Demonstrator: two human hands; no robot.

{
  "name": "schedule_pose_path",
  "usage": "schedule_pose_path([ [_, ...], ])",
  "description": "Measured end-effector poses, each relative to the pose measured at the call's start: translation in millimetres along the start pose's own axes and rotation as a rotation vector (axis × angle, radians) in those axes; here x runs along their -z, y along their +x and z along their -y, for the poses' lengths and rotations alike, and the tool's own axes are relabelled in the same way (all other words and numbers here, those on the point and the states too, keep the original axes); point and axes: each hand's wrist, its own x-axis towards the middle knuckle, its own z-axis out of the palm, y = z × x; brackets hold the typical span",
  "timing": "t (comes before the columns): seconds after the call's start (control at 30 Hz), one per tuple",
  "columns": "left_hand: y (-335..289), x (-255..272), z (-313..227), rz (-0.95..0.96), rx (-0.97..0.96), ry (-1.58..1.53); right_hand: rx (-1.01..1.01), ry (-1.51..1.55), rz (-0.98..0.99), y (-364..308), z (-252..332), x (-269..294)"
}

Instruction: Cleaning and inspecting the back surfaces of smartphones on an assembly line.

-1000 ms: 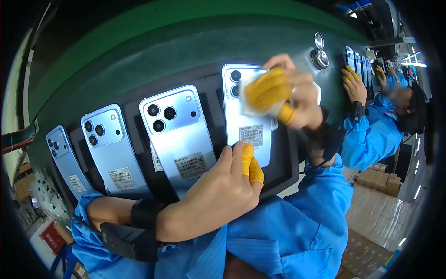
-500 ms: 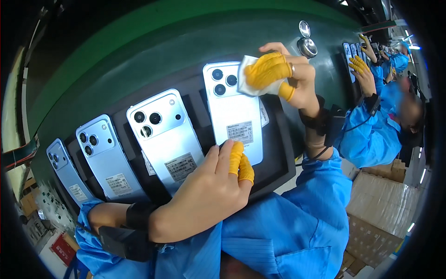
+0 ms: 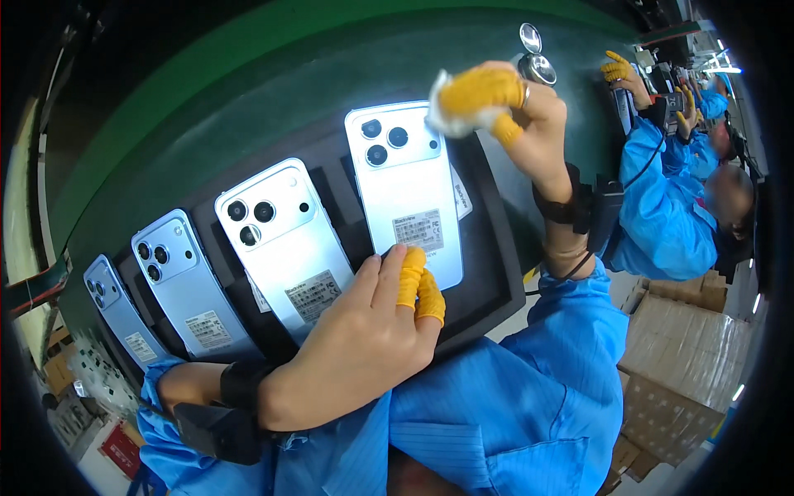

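A pale blue smartphone lies back up in a black foam tray, its three camera lenses at the far end and a grey label lower down. My left hand is closed on the near end of this phone, yellow finger cots on some of its fingers. My right hand, also in yellow finger cots, pinches a crumpled white cloth at the phone's far right corner. The cloth is blurred, and I cannot tell whether it touches the phone. A white card sticks out beside the phone's right edge.
Three more pale blue phones, a near one, a middle one and a far-left one, lie in the tray. A round metal pot with its lid up stands beyond my right hand. A co-worker sits at right.
The white cloth in my right hand has slid off the camera area to the phone's right corner. The phone and my left hand have shifted slightly left.
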Motion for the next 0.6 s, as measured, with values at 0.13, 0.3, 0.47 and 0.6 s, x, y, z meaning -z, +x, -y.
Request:
schedule_pose_path([
  [0.13,0.9,-1.7,0.3,-0.022,0.009,0.002,0.004,-0.134,0.010,-3.1,14.4,-22.2],
  [0.3,0.8,-0.6,1.7,0.014,-0.011,-0.001,0.067,-0.052,0.090,-32.7,29.5,-22.7],
  [0.47,2.3,-2.4,-1.0,0.015,-0.007,0.024,0.142,-0.029,0.227,-23.0,33.5,-33.7],
  [0.6,2.0,-1.3,0.0,0.007,-0.003,0.016,0.116,0.041,0.218,-16.6,24.0,-15.0],
])
